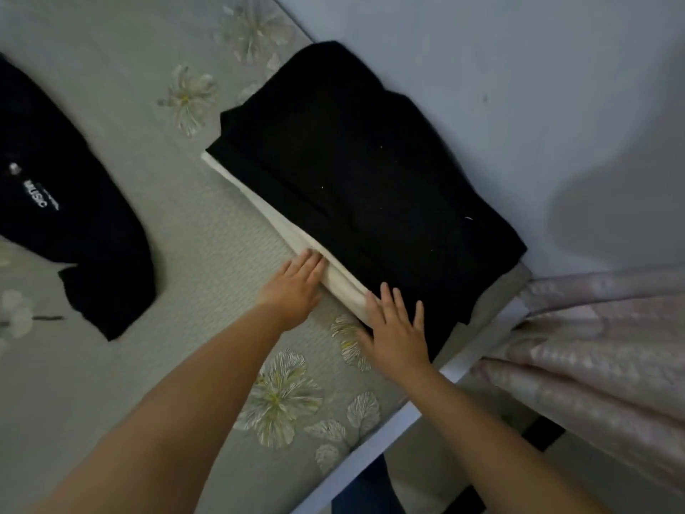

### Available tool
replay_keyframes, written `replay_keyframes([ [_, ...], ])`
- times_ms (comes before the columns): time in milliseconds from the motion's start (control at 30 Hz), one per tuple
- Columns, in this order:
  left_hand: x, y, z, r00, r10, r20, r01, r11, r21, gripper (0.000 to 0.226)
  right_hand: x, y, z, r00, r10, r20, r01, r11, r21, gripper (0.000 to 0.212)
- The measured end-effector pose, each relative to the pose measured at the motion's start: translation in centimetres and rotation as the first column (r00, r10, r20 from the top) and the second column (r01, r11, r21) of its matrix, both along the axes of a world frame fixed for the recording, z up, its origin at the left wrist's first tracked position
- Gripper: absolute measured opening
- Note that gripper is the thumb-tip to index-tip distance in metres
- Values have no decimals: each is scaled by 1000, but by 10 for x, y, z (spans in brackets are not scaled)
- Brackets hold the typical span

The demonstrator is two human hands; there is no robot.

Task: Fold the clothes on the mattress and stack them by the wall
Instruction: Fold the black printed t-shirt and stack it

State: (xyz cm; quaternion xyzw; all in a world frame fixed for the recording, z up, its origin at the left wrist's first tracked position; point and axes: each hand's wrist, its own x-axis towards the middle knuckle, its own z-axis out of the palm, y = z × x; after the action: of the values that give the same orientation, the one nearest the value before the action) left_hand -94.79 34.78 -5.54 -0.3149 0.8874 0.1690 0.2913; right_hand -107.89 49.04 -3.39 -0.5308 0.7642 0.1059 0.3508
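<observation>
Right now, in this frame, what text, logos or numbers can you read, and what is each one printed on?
"MUSIC": white capitals on the black garment lying unfolded on the mattress, far left.
A thin line of print beside that word: too small and blurred to read.
A small pale emblem above it: no legible characters.
Folded stack by the wall: no text visible.

Folded stack (356, 187) on mattress (207, 231), against wall (519, 87). Unfolded shirt (70, 217) lies well left of stack. Curtain (593, 346) right, past mattress edge. Both hands at stack's near edge: left hand (296, 287), right hand (396, 328).
</observation>
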Motion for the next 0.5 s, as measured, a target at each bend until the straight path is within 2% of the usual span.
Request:
replay_keyframes([
  [67, 2, 7, -6, 1000, 15, -8, -15, 1000, 22, 60, -5, 5, -7, 998, 40, -38, -40, 999, -5, 65],
  [167, 19, 9, -8, 995, 48, -93, -48, 999, -3, 57, 9, -2, -9, 996, -12, -84, 1, 992, -123, 64],
  [200, 27, 9, -10, 989, 77, -129, -82, 996, -31, 57, 18, -5, -7, 995, 19, -101, -39, 979, -200, 64],
  [267, 51, 11, -13, 970, 171, -173, -187, 979, -82, 57, 39, -12, -7, 971, 175, -164, -224, 904, -365, 62],
  [367, 101, 13, -17, 885, 395, -245, -432, 894, -118, 55, 77, -34, -13, 915, 382, -133, -397, 786, -475, 58],
  [500, 187, 21, -16, 737, 593, -326, -665, 723, -188, 58, 142, -82, -29, 854, 520, 7, -423, 703, -572, 55],
])
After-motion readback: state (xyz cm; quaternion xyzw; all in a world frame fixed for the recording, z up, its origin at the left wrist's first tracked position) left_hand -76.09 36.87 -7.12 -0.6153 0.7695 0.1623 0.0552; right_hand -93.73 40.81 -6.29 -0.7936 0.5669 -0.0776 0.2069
